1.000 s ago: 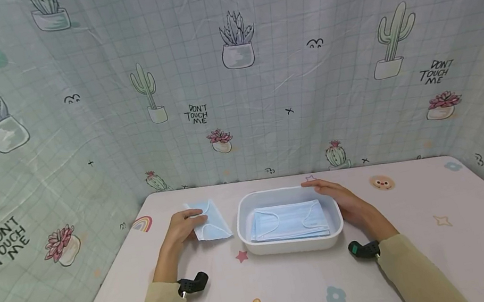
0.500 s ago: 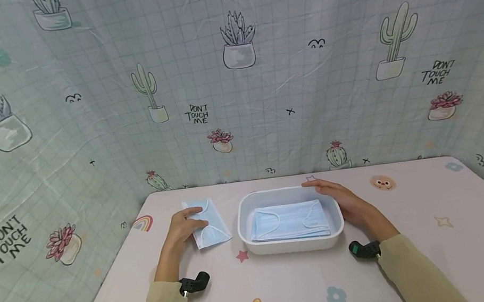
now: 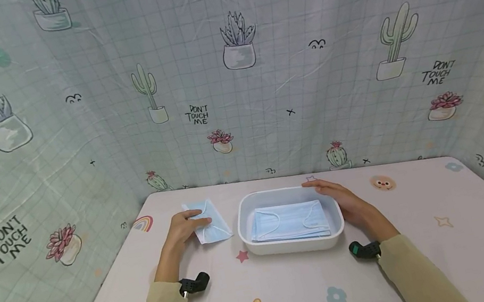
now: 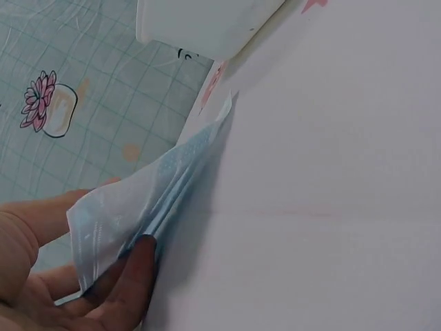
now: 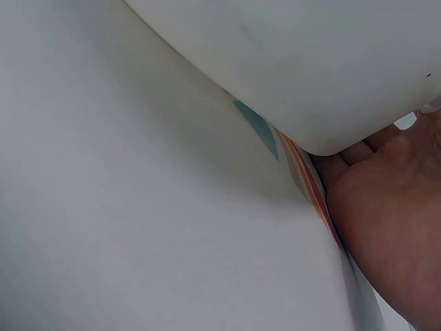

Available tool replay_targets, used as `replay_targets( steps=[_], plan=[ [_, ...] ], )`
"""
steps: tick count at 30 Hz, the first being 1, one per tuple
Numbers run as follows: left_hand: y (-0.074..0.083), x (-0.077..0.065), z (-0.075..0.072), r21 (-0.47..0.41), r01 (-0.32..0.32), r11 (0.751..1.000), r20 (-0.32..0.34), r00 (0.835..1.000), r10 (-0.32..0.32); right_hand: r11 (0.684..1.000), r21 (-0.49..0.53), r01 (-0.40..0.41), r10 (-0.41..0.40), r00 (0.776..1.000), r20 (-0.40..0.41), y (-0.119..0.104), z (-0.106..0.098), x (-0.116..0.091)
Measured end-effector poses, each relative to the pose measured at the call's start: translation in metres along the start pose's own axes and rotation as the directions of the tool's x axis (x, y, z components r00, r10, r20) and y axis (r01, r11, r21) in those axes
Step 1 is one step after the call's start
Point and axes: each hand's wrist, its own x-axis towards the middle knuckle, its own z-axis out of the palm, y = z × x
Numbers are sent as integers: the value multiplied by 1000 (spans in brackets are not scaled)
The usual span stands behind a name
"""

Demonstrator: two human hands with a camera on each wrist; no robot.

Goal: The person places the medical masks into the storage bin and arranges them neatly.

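Note:
My left hand pinches a light blue face mask between thumb and fingers, left of the white plastic container. In the left wrist view the mask slants up from the tabletop, its pleats and one narrow end toward the fingers. Inside the container lies a stack of folded blue masks with white ear loops on top. My right hand rests against the container's right end, its fingers extended along the far right corner. In the right wrist view that hand touches the container's outer wall.
The table cover is pale with printed stars, flowers and cartoon figures. A curtain with printed cactus pots hangs behind it and at both sides. A black wrist camera sits on the left wrist, another camera on the right.
The mask in my left hand has shifted and tilted slightly, its near edge dipping toward me and rising again. The right hand and the container have stayed in place.

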Motion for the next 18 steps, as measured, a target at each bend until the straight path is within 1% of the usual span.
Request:
replay_targets(
  steps=[3,8,18],
  plan=[
    [0,0,0,-8,-4,1000,12,1000,4,1000,-4,-4,4,1000,-6,1,0,0],
    [0,0,0,14,-30,999,30,999,30,1000,0,-3,3,1000,-10,1,0,0],
    [0,1,2,41,-20,999,33,999,19,1000,-5,15,-15,1000,-1,0,1,-1]
  ],
)
